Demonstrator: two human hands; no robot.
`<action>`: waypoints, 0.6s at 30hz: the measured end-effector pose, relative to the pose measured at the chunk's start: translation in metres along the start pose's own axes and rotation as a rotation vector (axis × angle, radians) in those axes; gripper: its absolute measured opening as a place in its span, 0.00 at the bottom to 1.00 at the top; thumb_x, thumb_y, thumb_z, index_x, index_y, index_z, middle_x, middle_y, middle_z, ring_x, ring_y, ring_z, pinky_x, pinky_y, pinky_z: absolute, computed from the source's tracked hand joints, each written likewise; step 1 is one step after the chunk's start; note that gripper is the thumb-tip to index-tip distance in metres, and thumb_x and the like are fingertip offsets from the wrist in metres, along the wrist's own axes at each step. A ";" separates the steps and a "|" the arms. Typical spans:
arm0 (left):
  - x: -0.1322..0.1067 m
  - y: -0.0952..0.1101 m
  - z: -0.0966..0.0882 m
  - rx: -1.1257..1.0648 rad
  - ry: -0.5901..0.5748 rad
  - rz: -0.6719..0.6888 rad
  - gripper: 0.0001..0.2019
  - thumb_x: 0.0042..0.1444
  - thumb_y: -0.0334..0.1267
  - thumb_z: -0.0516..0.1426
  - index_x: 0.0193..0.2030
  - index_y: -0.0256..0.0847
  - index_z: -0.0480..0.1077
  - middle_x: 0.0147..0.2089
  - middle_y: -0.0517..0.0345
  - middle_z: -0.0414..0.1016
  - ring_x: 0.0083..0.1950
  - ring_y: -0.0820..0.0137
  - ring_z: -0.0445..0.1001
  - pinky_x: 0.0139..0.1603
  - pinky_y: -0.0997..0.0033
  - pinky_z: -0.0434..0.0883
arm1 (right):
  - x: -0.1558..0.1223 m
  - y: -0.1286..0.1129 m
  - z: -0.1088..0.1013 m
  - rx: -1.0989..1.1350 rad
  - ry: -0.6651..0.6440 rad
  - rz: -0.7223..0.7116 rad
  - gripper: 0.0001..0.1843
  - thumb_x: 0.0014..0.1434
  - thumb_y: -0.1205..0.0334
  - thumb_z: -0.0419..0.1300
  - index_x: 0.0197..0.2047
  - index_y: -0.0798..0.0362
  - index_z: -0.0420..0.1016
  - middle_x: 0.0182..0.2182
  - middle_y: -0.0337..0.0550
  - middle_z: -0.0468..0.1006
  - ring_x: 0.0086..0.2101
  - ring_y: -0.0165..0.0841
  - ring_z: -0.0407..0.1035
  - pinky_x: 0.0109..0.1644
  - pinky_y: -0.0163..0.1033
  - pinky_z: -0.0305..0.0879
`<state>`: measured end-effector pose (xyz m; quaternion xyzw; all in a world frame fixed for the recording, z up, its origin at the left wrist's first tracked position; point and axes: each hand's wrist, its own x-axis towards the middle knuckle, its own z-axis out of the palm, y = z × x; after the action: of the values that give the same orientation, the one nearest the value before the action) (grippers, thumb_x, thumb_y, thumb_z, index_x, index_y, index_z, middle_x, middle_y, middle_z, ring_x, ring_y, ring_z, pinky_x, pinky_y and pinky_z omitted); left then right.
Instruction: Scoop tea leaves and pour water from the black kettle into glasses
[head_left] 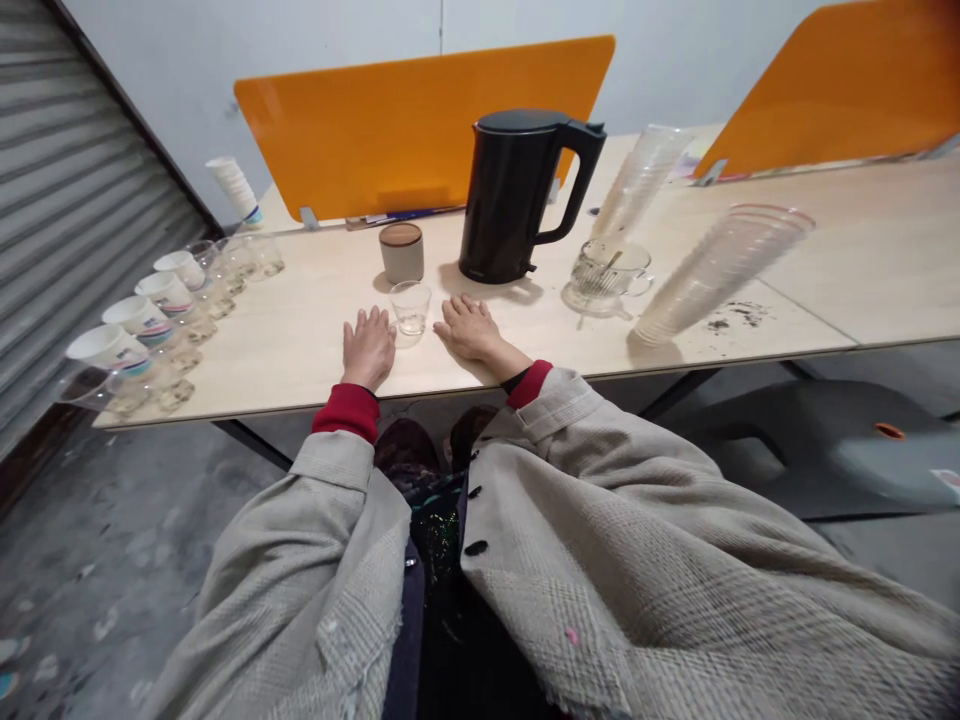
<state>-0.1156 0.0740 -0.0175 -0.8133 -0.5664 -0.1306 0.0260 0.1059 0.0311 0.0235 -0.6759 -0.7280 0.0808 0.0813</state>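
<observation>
Both palms rest flat on the light wooden table. My left hand (369, 349) lies with its fingers extended, just left of a small clear plastic cup (410, 308). On the cup's other side, my right hand (470, 328) is spread flat and holds nothing. The cup stands upright between them, and whether liquid is in it I cannot tell. Behind it is a grey canister (402, 254) with a wooden lid. A black electric kettle (504, 200) stands beyond my right hand, its handle pointing right.
Paper cups (135, 318) and clear cups line the table's left end. To the right are a glass cup (609, 272) with a handle and two leaning stacks of clear cups (720, 270). Dark crumbs (739, 315) lie nearby. An orange divider (337, 140) runs behind; a grey stool (847, 440) stands right.
</observation>
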 end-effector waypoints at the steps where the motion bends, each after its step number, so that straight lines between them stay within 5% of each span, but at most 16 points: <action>1: 0.000 0.000 0.000 -0.003 -0.001 -0.017 0.32 0.79 0.46 0.35 0.83 0.41 0.58 0.87 0.45 0.56 0.88 0.50 0.50 0.85 0.32 0.48 | 0.000 0.000 0.000 -0.004 0.000 -0.001 0.38 0.79 0.49 0.42 0.83 0.63 0.55 0.84 0.61 0.50 0.83 0.53 0.42 0.85 0.64 0.42; 6: 0.001 0.002 -0.003 -0.021 -0.032 -0.080 0.31 0.78 0.46 0.37 0.82 0.46 0.60 0.87 0.52 0.58 0.88 0.54 0.50 0.87 0.39 0.48 | 0.001 0.000 0.002 -0.029 -0.002 0.003 0.38 0.80 0.49 0.41 0.83 0.63 0.54 0.84 0.62 0.52 0.82 0.52 0.44 0.84 0.64 0.43; 18: -0.004 0.007 -0.013 -0.102 -0.036 -0.093 0.32 0.77 0.46 0.39 0.82 0.44 0.61 0.87 0.50 0.57 0.89 0.51 0.48 0.87 0.36 0.43 | 0.000 0.001 0.003 -0.013 0.017 -0.010 0.38 0.79 0.51 0.43 0.82 0.65 0.56 0.83 0.65 0.53 0.82 0.54 0.46 0.83 0.66 0.45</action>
<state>-0.1125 0.0656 -0.0054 -0.7887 -0.5964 -0.1458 -0.0317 0.1064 0.0311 0.0208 -0.6734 -0.7312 0.0700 0.0837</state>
